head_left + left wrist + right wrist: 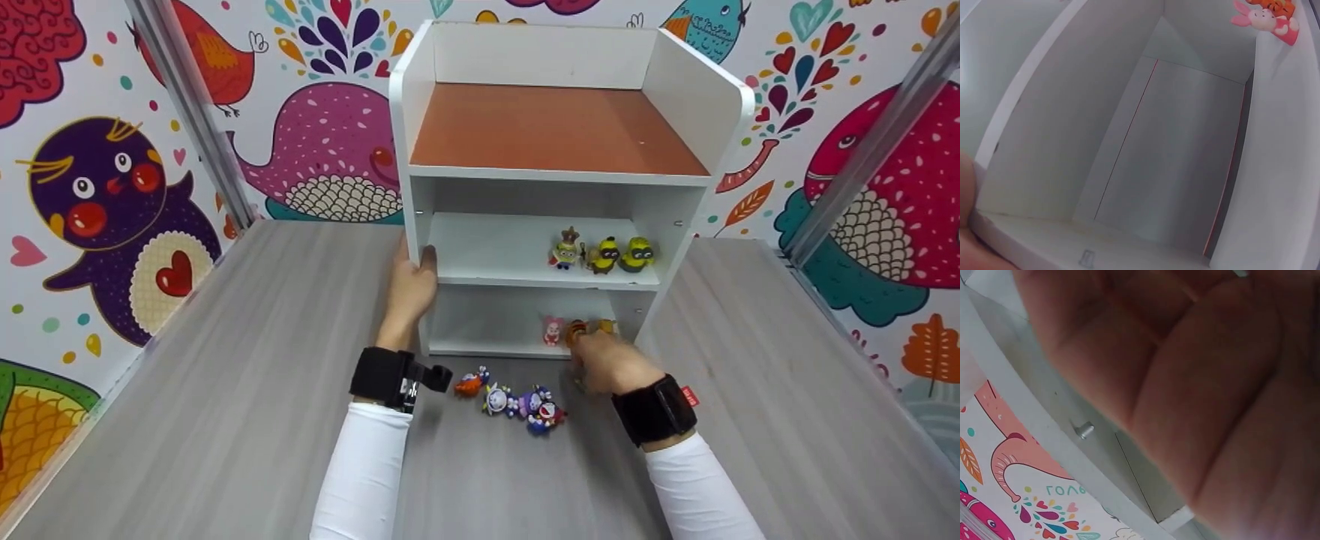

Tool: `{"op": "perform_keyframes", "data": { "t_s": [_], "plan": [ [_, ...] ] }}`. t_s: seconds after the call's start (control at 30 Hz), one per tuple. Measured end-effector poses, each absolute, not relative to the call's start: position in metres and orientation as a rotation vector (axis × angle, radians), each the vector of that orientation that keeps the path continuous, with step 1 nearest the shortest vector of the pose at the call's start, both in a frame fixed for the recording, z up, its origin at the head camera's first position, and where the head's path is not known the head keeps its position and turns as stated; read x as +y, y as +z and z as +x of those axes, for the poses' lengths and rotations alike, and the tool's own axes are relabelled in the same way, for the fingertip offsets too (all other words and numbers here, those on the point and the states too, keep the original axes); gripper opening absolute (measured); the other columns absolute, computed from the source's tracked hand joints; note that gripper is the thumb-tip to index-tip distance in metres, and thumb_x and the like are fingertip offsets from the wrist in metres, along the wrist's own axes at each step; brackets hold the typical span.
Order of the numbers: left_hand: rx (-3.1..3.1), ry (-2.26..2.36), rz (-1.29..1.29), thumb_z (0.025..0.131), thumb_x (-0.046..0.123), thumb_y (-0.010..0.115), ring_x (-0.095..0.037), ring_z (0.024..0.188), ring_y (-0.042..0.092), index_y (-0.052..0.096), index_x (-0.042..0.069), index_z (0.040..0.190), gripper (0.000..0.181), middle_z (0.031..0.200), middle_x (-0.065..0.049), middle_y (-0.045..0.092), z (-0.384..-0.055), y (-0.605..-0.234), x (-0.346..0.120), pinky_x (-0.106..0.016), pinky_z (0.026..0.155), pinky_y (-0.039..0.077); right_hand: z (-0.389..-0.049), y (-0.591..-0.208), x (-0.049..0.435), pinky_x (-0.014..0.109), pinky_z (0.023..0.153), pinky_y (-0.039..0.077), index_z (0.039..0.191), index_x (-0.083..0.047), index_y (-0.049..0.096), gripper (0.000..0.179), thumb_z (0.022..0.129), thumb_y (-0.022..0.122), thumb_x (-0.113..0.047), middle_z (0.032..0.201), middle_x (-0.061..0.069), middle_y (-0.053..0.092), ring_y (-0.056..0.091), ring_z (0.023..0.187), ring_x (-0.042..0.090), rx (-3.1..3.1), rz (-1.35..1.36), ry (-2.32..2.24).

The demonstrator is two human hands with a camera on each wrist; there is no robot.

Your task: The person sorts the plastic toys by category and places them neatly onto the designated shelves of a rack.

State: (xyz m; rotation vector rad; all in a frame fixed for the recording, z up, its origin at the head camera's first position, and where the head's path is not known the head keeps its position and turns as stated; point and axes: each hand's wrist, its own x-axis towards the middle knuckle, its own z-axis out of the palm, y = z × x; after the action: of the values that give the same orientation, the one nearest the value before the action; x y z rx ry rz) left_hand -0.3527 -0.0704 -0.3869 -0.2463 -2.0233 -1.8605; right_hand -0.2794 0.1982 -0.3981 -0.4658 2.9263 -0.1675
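Observation:
My left hand [411, 289] grips the left side panel of a small white shelf unit [547, 176]; in the left wrist view, part of that hand shows at the panel's edge. At the bottom shelf's right end, my right hand [616, 364] has its fingers at an orange tiger figurine [576, 330] and seems to pinch its lower part; the fingertips are hidden. A pink piglet figurine [553, 331] stands just left of it, and a yellow figurine [606, 326] is partly covered behind the hand. The right wrist view is mostly filled by the palm [1185, 394].
Three yellow minion figurines [603, 255] stand on the middle shelf, towards the right. Several small figurines [517, 401] lie on the grey wooden surface [262, 390] before the unit. The top shelf has a brown base [555, 127]. Patterned walls and metal posts [199, 112] surround the surface.

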Motion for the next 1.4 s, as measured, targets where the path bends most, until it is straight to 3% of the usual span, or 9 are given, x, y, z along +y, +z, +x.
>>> {"op": "perform_keyframes", "data": {
  "t_s": [0.2, 0.43, 0.63, 0.77, 1.07, 1.27, 1.4],
  "plan": [
    [-2.032, -1.844, -0.255, 0.102, 0.003, 0.04, -0.035, 0.153, 0.022, 0.022, 0.002, 0.159, 0.06, 0.163, -0.021, 0.029, -0.354, -0.387, -0.07, -0.052, 0.126, 0.018, -0.282, -0.404, 0.196, 0.039, 0.061, 0.052, 0.071, -0.004, 0.064, 0.015, 0.077, 0.073, 0.006, 0.076, 0.009, 0.065, 0.055, 0.067, 0.023, 2.904, -0.428, -0.093],
    [-2.05, -1.816, -0.235, 0.102, 0.003, 0.04, -0.035, 0.153, 0.023, 0.023, 0.004, 0.159, 0.06, 0.163, -0.02, 0.03, -0.355, -0.387, -0.07, -0.052, 0.126, 0.019, -0.283, -0.406, 0.196, 0.034, 0.054, 0.04, 0.065, -0.006, 0.059, 0.021, 0.077, 0.071, 0.007, 0.068, 0.004, 0.057, 0.047, 0.063, 0.021, 2.887, -0.47, -0.087],
    [-2.043, -1.816, -0.234, 0.101, 0.002, 0.041, -0.035, 0.152, 0.025, 0.026, 0.002, 0.158, 0.059, 0.161, -0.022, 0.033, -0.354, -0.386, -0.07, -0.052, 0.126, 0.02, -0.282, -0.398, 0.199, 0.029, 0.053, 0.041, 0.079, -0.007, 0.064, 0.02, 0.07, 0.075, 0.007, 0.074, 0.003, 0.059, 0.053, 0.065, 0.018, 2.846, -0.485, -0.249],
    [-2.041, -1.82, -0.236, 0.101, 0.003, 0.041, -0.035, 0.152, 0.025, 0.025, 0.002, 0.158, 0.059, 0.161, -0.021, 0.032, -0.354, -0.385, -0.07, -0.051, 0.126, 0.02, -0.282, -0.39, 0.203, 0.027, 0.055, 0.043, 0.091, -0.007, 0.068, 0.024, 0.072, 0.076, 0.005, 0.079, 0.004, 0.063, 0.055, 0.068, 0.016, 2.787, -0.605, -0.361],
    [-2.047, -1.807, -0.226, 0.1, 0.003, 0.042, -0.038, 0.151, 0.026, 0.024, 0.001, 0.158, 0.061, 0.16, -0.025, 0.033, -0.354, -0.386, -0.069, -0.054, 0.125, 0.021, -0.282, -0.381, 0.214, 0.023, 0.061, 0.047, 0.085, -0.007, 0.073, 0.017, 0.071, 0.073, 0.004, 0.086, 0.002, 0.069, 0.054, 0.072, 0.008, 2.734, -0.9, -0.468],
    [-2.062, -1.804, -0.233, 0.101, 0.004, 0.042, -0.038, 0.151, 0.027, 0.024, 0.003, 0.158, 0.06, 0.16, -0.024, 0.033, -0.352, -0.386, -0.07, -0.055, 0.125, 0.022, -0.281, -0.378, 0.214, 0.032, 0.073, 0.054, 0.084, -0.008, 0.071, 0.02, 0.073, 0.074, 0.009, 0.088, 0.0, 0.068, 0.061, 0.083, 0.014, 2.781, -0.929, -0.454],
    [-2.046, -1.8, -0.244, 0.101, 0.003, 0.042, -0.037, 0.151, 0.028, 0.027, 0.0, 0.157, 0.058, 0.159, -0.024, 0.034, -0.353, -0.387, -0.071, -0.053, 0.125, 0.022, -0.279, -0.376, 0.213, 0.043, 0.085, 0.058, 0.099, -0.004, 0.068, 0.029, 0.077, 0.071, 0.013, 0.101, 0.008, 0.072, 0.067, 0.096, 0.026, 2.791, -0.908, -0.476]
  ]
}}
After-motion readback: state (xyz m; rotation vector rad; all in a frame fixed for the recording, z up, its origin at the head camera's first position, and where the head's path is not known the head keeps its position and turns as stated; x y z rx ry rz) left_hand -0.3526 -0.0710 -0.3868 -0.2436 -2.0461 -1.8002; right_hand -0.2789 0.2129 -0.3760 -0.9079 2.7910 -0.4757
